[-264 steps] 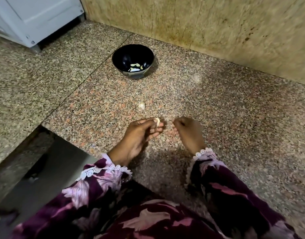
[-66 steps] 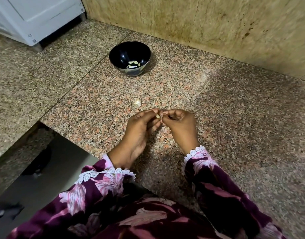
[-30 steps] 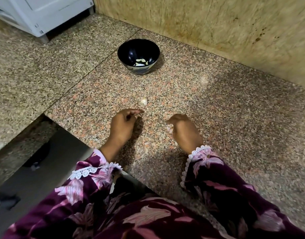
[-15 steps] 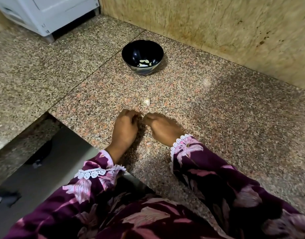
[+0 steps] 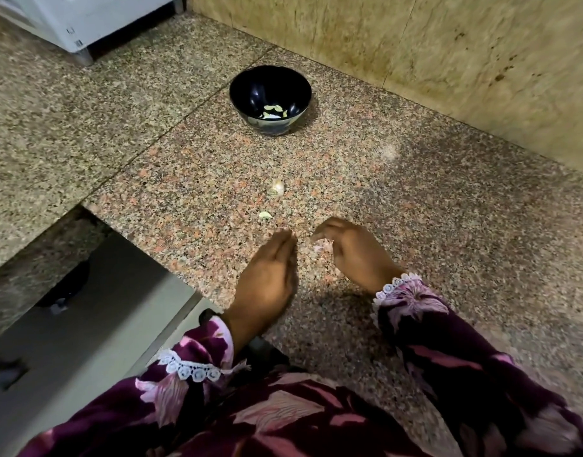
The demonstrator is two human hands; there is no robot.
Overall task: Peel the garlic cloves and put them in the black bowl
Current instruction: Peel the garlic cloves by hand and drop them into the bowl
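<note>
So a few peeled cloves [image 5: 273,111] already sit in the black bowl [image 5: 270,99] up at 12 o'clock. One unpeeled garlic clove [image 5: 277,187] and a small greenish piece [image 5: 264,215] wait on the speckled granite counter [image 5: 448,225]. Left hand [image 5: 267,278] is flat and loose, holding nothing. Right hand [image 5: 353,249] is curled over pinkish skin scraps [image 5: 320,247]; can't tell if it's gripping them. Stained tan wall [image 5: 415,54] behind, white appliance [image 5: 85,18] at 10 o'clock.

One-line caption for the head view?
Hands over granite counter; two garlic pieces lie short of black bowl.
</note>
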